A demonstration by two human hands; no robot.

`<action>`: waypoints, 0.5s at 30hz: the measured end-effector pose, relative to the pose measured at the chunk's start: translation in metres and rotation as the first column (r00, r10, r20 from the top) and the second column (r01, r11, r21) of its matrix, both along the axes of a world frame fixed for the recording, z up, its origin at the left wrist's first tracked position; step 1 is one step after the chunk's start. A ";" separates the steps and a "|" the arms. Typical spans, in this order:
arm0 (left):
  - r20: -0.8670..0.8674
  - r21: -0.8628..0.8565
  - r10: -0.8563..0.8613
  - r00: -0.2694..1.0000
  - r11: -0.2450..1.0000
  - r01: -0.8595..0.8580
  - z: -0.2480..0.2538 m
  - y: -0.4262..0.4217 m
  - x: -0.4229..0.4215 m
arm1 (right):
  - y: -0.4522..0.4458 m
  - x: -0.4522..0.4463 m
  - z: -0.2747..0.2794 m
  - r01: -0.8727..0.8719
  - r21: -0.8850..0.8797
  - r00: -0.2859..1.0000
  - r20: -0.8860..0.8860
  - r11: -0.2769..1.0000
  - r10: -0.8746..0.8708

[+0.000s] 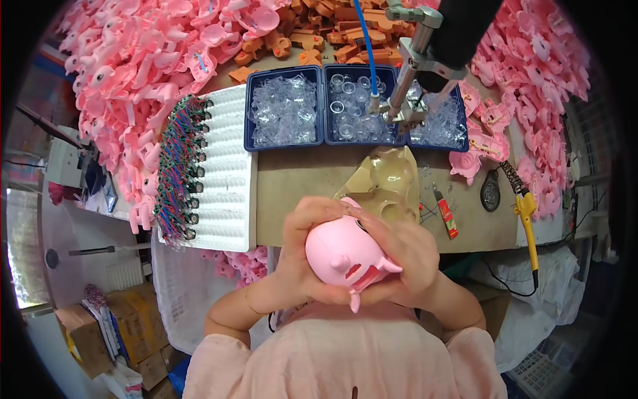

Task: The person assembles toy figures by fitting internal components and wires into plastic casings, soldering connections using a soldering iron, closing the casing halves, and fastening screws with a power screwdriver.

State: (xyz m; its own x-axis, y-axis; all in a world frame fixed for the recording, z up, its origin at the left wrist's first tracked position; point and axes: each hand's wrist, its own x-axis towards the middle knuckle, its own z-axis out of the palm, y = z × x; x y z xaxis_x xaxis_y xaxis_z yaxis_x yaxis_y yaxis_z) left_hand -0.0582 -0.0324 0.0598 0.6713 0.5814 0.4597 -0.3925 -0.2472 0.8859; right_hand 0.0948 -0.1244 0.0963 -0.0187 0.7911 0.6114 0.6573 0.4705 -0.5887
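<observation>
In front of my chest I hold a pink plastic animal toy (pixel 332 249) between both palms. It has a rounded body, a small nub, slots at its lower end and part of a dark eye. My left hand (pixel 299 233) is wrapped round its left side, and my right hand (pixel 411 251) presses on its right side. Just beyond the hands, a tan moulded holder (pixel 385 176) with hollows lies on the table (pixel 289 179). The fingers partly hide the toy's far side.
Blue bins (pixel 284 143) of clear plastic parts stand behind, below a metal tool arm (pixel 415 56). A white tray (pixel 229 166) of wired parts is left. Pink shells (pixel 126 86) are heaped. A red-handled cutter (pixel 445 214) and yellow soldering iron (pixel 527 213) are right.
</observation>
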 end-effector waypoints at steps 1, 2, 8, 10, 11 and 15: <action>0.005 0.008 0.000 1.000 1.000 0.000 0.000 0.004 0.001 | 0.001 -0.001 0.001 0.001 0.014 1.000 -0.012 1.000 -0.001; 0.051 0.019 -0.054 0.997 0.998 0.054 0.000 0.009 0.001 | 0.002 -0.002 0.003 0.003 0.021 1.000 -0.010 1.000 -0.002; 0.064 -0.160 0.011 0.998 0.987 -0.001 0.005 0.007 -0.016 | 0.012 -0.029 -0.009 0.008 -0.057 0.977 -0.214 0.998 -0.021; 0.043 -0.206 0.157 0.987 0.968 -0.145 0.007 0.000 -0.023 | 0.011 -0.034 -0.007 -0.038 -0.138 0.965 -0.262 0.990 0.001; 0.043 -0.197 0.176 0.984 0.967 -0.164 0.010 0.001 -0.030 | 0.011 -0.035 -0.005 -0.085 -0.216 0.954 -0.298 0.973 0.017; -0.172 0.340 0.355 0.919 0.897 -0.283 0.037 -0.001 -0.072 | -0.002 -0.029 -0.005 -0.332 -0.317 0.917 -0.328 0.888 0.226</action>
State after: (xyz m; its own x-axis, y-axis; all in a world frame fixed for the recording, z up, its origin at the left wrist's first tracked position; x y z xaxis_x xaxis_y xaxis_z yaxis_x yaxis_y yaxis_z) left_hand -0.1304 -0.0335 0.0968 0.5788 0.6386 0.5071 -0.0470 -0.5947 0.8025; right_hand 0.0661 -0.1264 0.0914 -0.1455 0.9429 0.2995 0.3169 0.3312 -0.8888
